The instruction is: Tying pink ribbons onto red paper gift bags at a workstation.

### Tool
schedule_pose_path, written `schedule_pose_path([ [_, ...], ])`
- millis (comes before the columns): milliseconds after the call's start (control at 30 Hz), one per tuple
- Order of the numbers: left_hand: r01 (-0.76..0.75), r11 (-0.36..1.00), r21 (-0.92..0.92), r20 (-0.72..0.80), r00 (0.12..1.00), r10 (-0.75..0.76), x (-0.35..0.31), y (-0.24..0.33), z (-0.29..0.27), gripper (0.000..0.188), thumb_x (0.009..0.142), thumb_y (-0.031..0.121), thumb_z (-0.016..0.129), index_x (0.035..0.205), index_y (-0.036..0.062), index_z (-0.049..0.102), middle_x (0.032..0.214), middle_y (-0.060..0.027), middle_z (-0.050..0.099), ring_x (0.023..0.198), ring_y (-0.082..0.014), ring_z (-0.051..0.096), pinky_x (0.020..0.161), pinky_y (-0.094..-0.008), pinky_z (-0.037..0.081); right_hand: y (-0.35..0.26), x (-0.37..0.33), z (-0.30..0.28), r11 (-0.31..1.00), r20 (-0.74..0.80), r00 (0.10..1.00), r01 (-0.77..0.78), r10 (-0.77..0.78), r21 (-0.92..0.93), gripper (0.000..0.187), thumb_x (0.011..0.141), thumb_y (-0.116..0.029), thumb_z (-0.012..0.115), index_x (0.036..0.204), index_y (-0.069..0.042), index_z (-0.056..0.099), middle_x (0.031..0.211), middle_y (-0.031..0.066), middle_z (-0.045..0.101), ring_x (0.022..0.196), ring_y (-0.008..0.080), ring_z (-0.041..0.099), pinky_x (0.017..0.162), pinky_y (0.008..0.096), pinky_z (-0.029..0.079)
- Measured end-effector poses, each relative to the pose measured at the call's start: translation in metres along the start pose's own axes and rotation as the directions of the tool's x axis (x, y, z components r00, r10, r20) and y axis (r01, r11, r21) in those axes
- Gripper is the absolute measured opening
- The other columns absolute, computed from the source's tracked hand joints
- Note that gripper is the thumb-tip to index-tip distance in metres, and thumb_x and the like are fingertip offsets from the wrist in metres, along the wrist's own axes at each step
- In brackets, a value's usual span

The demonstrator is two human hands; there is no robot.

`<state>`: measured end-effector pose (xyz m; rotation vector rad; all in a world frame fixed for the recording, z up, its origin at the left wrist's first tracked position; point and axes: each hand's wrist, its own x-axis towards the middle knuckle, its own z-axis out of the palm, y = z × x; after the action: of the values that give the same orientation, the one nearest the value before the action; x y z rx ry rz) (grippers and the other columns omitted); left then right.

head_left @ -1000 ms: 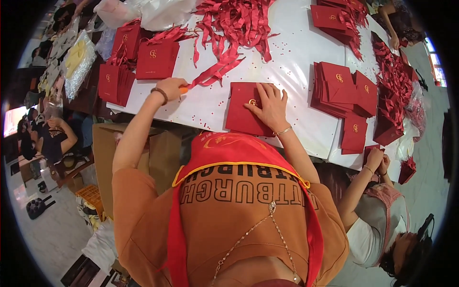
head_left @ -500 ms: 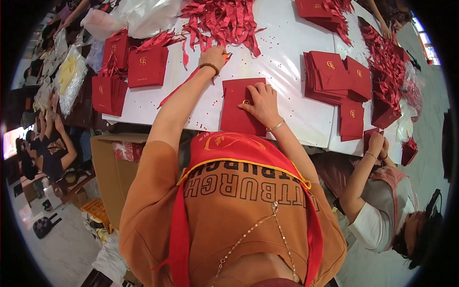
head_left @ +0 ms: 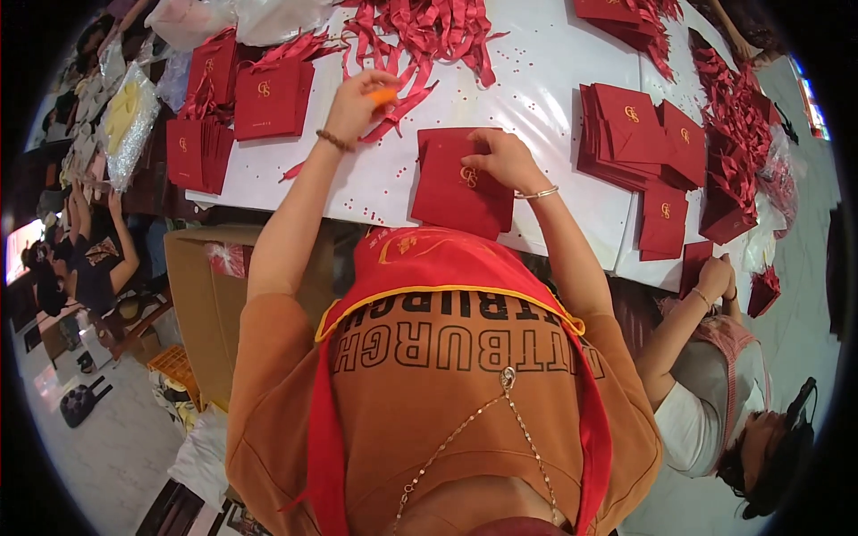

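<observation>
A flat red paper bag (head_left: 442, 198) with a gold emblem lies on the table in front of me. My right hand (head_left: 505, 159) rests at its upper right edge, thumb bent over its face and fingers curled by the rim. My left hand (head_left: 359, 103) hovers near the red ribbons, fingers bent, with a small orange thing (head_left: 382, 96) at the fingertips. Whether the orange piece is held or worn on a finger is hard to make out. Beside that hand lies a red ribbon (head_left: 404, 109); a ribbon end (head_left: 292, 171) pokes out left of my forearm.
A heap of red ribbons (head_left: 438, 36) covers the far middle. Stacks of red bags stand at left (head_left: 268, 98) and right (head_left: 617, 134). Tiny red dots dot the white table (head_left: 545, 116). A co-worker's hands (head_left: 713, 279) hold a bag at right. A cardboard box (head_left: 201, 304) stands below left.
My left hand has shifted left, away from the ribbon heap, and its fingers have lifted. The red bag's near part now bulges, while my right hand has moved slightly right along its upper edge.
</observation>
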<state>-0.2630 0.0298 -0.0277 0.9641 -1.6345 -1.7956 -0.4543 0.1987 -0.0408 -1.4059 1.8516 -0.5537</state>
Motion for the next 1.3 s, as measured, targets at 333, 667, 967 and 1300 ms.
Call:
schedule_pose_path([
  [333,0.32,0.934,-0.158,0.161,0.942,-0.296,-0.056,-0.046,0.054,0.016,0.079,0.003,0.059,0.094,-0.0015,0.061,0.074,-0.0057,0.062,0.06,-0.0091,0.056,0.055,-0.0212,0.046,0.008,0.008,0.01,0.983,0.121,0.988,-0.109,0.091,0.149,0.043,0.075,-0.034,0.063,0.111,-0.01,0.057,0.099,0.0129,0.063,0.092,0.0268,0.059,0.08,0.0339,0.044],
  [667,-0.091,0.81,0.58,-0.017,0.992,0.124,-0.063,-0.041,0.073,0.011,0.075,0.008,0.062,0.084,0.0015,0.063,0.07,-0.0106,0.064,0.06,-0.0138,0.059,0.056,-0.0262,0.045,0.002,0.004,0.011,0.987,0.092,0.994,-0.066,0.052,0.144,0.039,0.077,-0.024,0.063,0.112,-0.009,0.057,0.098,0.0108,0.063,0.089,0.0216,0.059,0.079,0.0315,0.044],
  [967,-0.262,0.706,0.658,0.027,0.945,0.325,-0.064,-0.04,0.078,0.01,0.075,0.009,0.059,0.081,0.0015,0.061,0.069,-0.013,0.063,0.06,-0.0223,0.06,0.056,-0.0306,0.046,-0.007,-0.001,0.007,0.991,0.068,0.998,-0.015,0.006,0.131,0.04,0.077,-0.016,0.063,0.114,-0.003,0.055,0.099,0.0131,0.063,0.087,0.0199,0.06,0.079,0.0289,0.044],
  [1300,-0.125,0.729,0.673,-0.014,0.983,0.182,-0.063,-0.033,0.078,0.008,0.075,0.01,0.058,0.079,0.0035,0.06,0.069,-0.014,0.062,0.064,-0.0295,0.061,0.057,-0.0367,0.046,-0.007,-0.001,0.015,0.995,0.014,1.0,-0.01,0.009,0.096,0.033,0.078,-0.027,0.06,0.109,-0.016,0.06,0.1,0.0128,0.062,0.094,0.0296,0.058,0.08,0.0369,0.045],
])
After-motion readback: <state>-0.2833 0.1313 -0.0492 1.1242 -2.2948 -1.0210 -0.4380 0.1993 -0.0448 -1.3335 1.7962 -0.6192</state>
